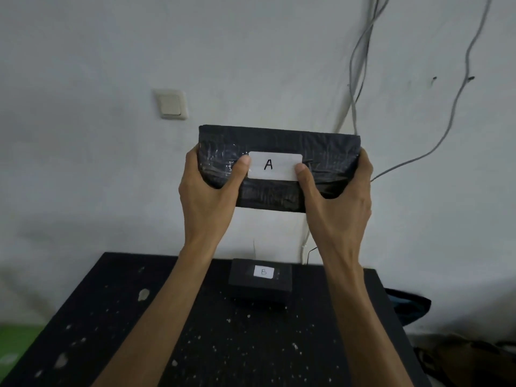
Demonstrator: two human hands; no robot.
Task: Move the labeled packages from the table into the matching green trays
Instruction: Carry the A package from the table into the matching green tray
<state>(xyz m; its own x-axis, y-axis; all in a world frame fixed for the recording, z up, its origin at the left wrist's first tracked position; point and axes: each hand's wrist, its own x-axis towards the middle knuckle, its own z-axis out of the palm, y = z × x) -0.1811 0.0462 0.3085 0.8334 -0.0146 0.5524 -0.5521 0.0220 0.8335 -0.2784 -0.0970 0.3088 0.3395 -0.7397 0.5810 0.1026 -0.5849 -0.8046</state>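
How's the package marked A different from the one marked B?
Package A is held up in the air by the left hand and right hand; package B lies on the black table, untouched. A looks wider and flatter, B more compact. Both are black with a white letter label.

Package A [279,141] glossy plastic wrap; table [251,344] matt, speckled, perhaps painted.

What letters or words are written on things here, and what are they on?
"A": on the white label of the black package held up by both hands.
"B": on the small white label of the black box on the table, a bit blurred.
Nothing else readable.
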